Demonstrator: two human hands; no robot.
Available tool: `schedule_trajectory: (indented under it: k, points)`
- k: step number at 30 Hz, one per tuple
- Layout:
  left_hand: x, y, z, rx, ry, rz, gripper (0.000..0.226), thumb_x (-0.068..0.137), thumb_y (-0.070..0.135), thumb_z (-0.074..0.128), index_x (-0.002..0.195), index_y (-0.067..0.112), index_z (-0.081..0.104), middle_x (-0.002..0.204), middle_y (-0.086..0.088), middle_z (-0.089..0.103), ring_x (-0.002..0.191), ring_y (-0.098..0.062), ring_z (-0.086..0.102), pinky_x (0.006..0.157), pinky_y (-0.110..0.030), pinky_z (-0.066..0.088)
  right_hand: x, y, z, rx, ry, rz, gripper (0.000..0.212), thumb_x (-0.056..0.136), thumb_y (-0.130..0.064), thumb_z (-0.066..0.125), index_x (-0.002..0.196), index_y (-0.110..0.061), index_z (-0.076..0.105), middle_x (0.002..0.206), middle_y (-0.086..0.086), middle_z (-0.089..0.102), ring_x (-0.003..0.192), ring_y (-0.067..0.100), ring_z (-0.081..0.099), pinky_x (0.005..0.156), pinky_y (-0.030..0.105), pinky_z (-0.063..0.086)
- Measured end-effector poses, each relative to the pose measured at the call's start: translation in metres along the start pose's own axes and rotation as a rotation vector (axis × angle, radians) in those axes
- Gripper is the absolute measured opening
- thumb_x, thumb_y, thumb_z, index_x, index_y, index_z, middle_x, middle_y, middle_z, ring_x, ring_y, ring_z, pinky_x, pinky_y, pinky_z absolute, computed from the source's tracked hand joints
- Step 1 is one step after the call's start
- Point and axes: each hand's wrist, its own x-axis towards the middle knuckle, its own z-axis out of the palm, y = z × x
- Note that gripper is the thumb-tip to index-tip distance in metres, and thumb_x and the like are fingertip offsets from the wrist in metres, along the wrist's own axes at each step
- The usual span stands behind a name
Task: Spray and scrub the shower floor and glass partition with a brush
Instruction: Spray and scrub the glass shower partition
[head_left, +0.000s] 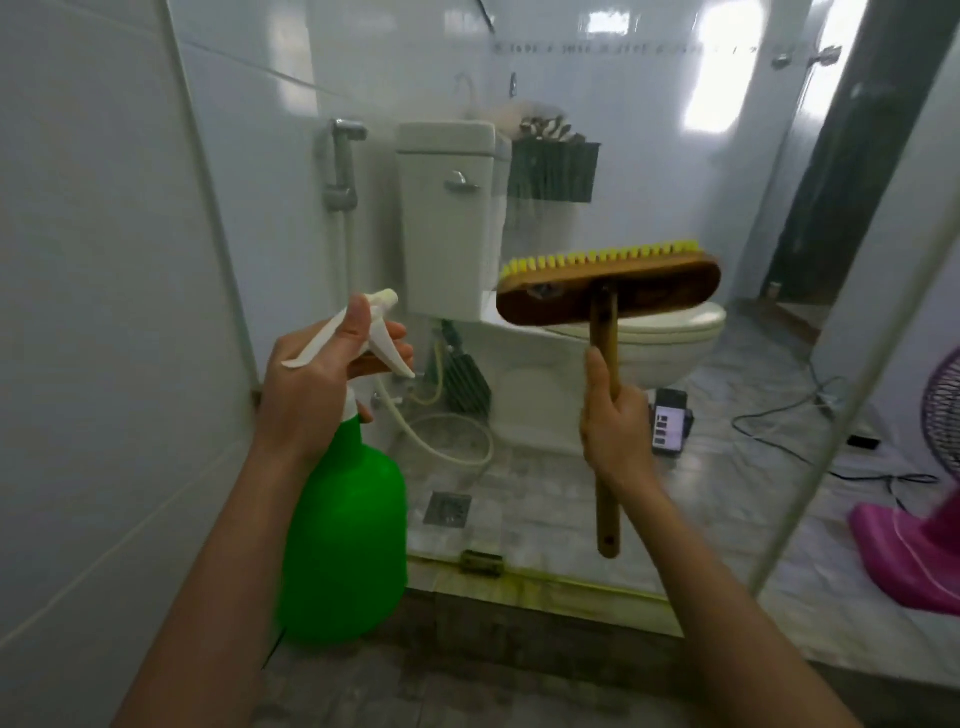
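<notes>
I saw L hand (317, 374) gripping spray bottle (345, 540), R hand (615, 421) gripping brush (608, 288) by glass partition (675, 182); toilet (447, 218) far behind, grey floor (467, 675) near.

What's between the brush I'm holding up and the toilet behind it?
In the head view, only the glass partition stands between the brush and the toilet; the yellow bristles face it.

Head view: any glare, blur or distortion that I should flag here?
Head view: bright glare patches wash out the upper right of the glass; the bottle is motion-blurred along its left edge; wide-angle distortion bows the frame edge; the brush, left hand and right hand are fairly sharp.
</notes>
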Motion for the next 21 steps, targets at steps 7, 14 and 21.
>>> schedule_trajectory:
  k: [7,14,21]
  points:
    - [-0.012,-0.007,0.033,-0.050,-0.099,-0.028,0.046,0.094,0.054,0.052,0.092,0.014,0.076,0.092,-0.010,0.079,0.089,-0.025,0.077,0.043,-0.016,0.047,-0.057,0.053,-0.041,-0.073,-0.062,0.223,0.068,0.065,-0.090,0.044,0.051,-0.024,0.039,0.044,-0.005,0.033,0.038,0.013,0.031,0.042,0.026,0.026]
    - [-0.015,-0.008,0.057,-0.075,-0.133,-0.055,0.045,0.090,0.057,0.051,0.088,0.020,0.077,0.087,-0.004,0.080,0.088,-0.023,0.077,0.042,-0.022,0.046,0.006,-0.028,-0.051,-0.077,0.010,0.038,0.057,0.089,-0.064,0.043,0.051,-0.022,0.036,0.045,-0.001,0.034,0.037,0.011,0.034,0.040,0.025,0.030]
    - [-0.022,-0.008,0.067,-0.070,-0.140,-0.060,0.045,0.091,0.058,0.055,0.088,0.018,0.077,0.084,0.000,0.080,0.089,-0.024,0.077,0.046,-0.027,0.045,-0.100,0.080,-0.093,-0.136,0.130,0.413,0.062,0.075,-0.077,0.035,0.053,-0.020,0.039,0.044,-0.002,0.034,0.038,0.014,0.032,0.044,0.024,0.028]
